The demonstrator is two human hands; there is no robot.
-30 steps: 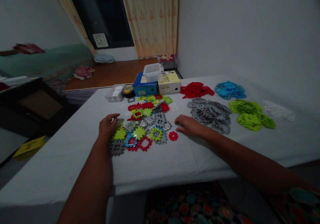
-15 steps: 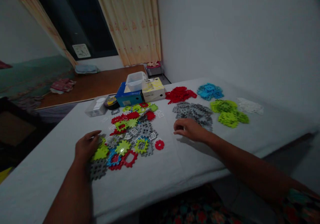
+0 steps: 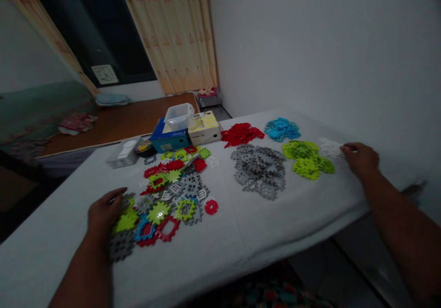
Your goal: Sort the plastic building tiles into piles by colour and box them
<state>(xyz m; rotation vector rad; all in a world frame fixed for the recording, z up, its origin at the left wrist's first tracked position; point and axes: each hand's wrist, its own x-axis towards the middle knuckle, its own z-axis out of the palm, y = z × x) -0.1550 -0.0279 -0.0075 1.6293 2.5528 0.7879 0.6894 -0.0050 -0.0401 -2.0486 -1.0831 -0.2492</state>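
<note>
Plainly, left hand (image 3: 102, 212): rests between 8 and 9 o'clock, reading from the middle of the white-covered worktop (image 3: 223, 262) with 12 as the far side; fingers loosely curled, thumb and forefinger only narrowly parted, cannot tell if holding a piece; set just beside the left edge of the mixed pieces (image 3: 159, 212), perhaps as a loose fence for the heap.
Right hand (image 3: 362, 159): reaches out between 2 and 3 o'clock, fingertips drawn narrow at the right edge of the white pile (image 3: 330, 147); seemingly touching, cannot tell if gripping a piece; stretched so far, probably, because of the pile's outlying place.
Mixed pieces: at 9 o'clock, grey, green, red, blue and white, toothed and overlapping; loosely strewn, presumably for easy picking.
Red disc (image 3: 211, 206): lies flat at 7 o'clock, just beside the right edge of the mixed pieces.
Colour piles: grey pile (image 3: 260, 165) near 2 o'clock, green pile (image 3: 306, 161) farther out between 2 and 3, blue pile (image 3: 282, 129) between 1 and 2, red pile (image 3: 242, 134) nearer 1; heaped by colour, apparently to avoid mingling.
Boxes: blue box (image 3: 170, 140) and yellow-and-white box (image 3: 206, 129) side by side around 11 o'clock, transparent tub (image 3: 179, 116) on top; kept at the far edge, likely to save working room.
</note>
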